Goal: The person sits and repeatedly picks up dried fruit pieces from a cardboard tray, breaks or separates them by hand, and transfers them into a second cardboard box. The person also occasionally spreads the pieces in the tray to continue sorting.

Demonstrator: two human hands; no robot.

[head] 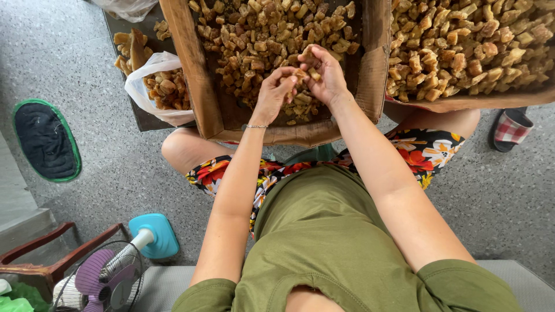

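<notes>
My left hand (275,92) and my right hand (325,73) meet over a cardboard box (196,75) filled with brown dried chunks (254,34). Both hands pinch small brown chunks (300,74) between the fingertips, close together above the box's near side. A thin bracelet circles my left wrist. The box rests against my knees.
A second cardboard box (480,103) of the same chunks lies at the right. A white plastic bag (151,92) with chunks sits left of the first box. A small fan (110,274) with a blue base, a dark mat (45,141) and a checked slipper (511,128) are on the speckled floor.
</notes>
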